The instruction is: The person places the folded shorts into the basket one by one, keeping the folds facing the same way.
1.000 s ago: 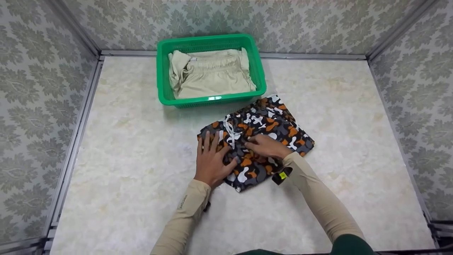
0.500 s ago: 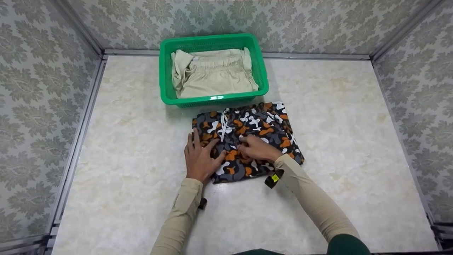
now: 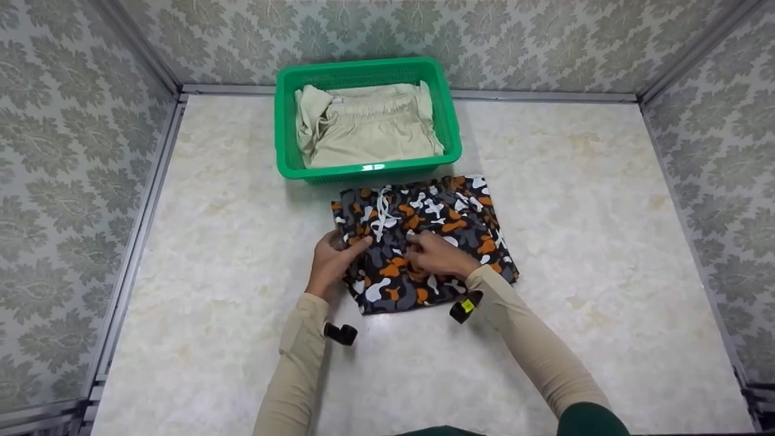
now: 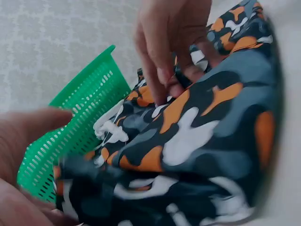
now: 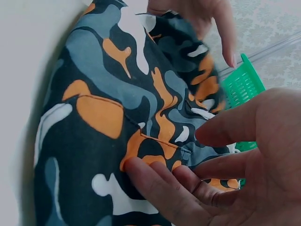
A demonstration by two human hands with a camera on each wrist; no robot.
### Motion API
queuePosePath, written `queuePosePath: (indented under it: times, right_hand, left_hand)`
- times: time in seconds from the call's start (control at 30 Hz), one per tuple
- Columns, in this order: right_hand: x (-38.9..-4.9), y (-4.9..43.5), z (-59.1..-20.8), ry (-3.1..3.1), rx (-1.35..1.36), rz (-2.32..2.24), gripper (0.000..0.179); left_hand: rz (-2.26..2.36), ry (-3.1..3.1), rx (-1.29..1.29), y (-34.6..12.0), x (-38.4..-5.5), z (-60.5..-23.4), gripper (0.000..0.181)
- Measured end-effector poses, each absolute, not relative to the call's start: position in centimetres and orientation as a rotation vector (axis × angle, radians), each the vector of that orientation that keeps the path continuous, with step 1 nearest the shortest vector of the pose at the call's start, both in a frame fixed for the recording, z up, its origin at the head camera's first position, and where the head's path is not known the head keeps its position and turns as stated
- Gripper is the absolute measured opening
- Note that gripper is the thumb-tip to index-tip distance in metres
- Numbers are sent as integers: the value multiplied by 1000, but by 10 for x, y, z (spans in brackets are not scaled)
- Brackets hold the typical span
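Camouflage-print shorts [image 3: 393,281] in black, grey, orange and white lie folded on the table, a white drawstring [image 3: 382,212] near their top. My left hand [image 3: 330,260] is at their left edge, fingers curled under the cloth and thumb over it. That edge is lifted and blurred in the left wrist view. My right hand [image 3: 439,254] rests on the middle of the shorts. In the right wrist view its fingertips [image 5: 141,172] touch the fabric beside a stitched seam, with the thumb apart from the cloth. The left fingertips are hidden beneath the fabric.
A green plastic basket [image 3: 451,130] stands just behind the shorts, against the back wall. Inside it lie folded beige shorts [image 3: 375,136]. Patterned walls [image 3: 563,42] with metal rails enclose the pale table [image 3: 575,212] at the back and sides.
The shorts have turned to lie squarer to the basket and shifted left. My left hand has gone from lying flat on them to gripping their left edge. The right hand stays on the cloth.
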State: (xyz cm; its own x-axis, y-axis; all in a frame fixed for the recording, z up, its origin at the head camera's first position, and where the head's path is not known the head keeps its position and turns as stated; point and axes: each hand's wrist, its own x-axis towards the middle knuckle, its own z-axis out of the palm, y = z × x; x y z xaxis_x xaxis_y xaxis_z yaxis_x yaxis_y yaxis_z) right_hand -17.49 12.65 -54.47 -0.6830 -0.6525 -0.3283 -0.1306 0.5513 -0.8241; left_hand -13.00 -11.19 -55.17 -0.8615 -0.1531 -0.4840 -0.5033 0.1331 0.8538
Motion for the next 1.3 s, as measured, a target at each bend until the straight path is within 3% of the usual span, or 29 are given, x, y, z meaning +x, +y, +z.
queuePosePath:
  times: [0.23, 0.4, 0.63, 0.83, 0.93, 1.13, 1.3]
  right_hand:
    - [-178, 137, -539, 2200, -522, -1069, 38]
    - [-194, 176, -530, 2590, -275, -1257, 31]
    - [-214, 220, -526, 2519, 207, -1282, 73]
    - [-220, 228, -525, 2201, 421, -1410, 87]
    - [-220, 229, -528, 2045, 442, -1575, 76]
    - [-219, 233, -535, 1709, 440, -1903, 32]
    - [-218, 229, -544, 1635, 388, -1849, 36]
  left_hand:
    - [1574, 2280, -552, -108, -135, -556, 90]
    - [1473, 2334, -631, -109, -135, -559, 81]
    - [1547, 2313, -607, -113, -136, -563, 53]
    - [1728, 2246, -592, -120, -138, -564, 53]
    - [1837, 2122, -645, -124, -139, -563, 58]
    - [1978, 1769, -719, -135, -138, -561, 64]
    - [1864, 1895, -635, -133, -139, -562, 72]
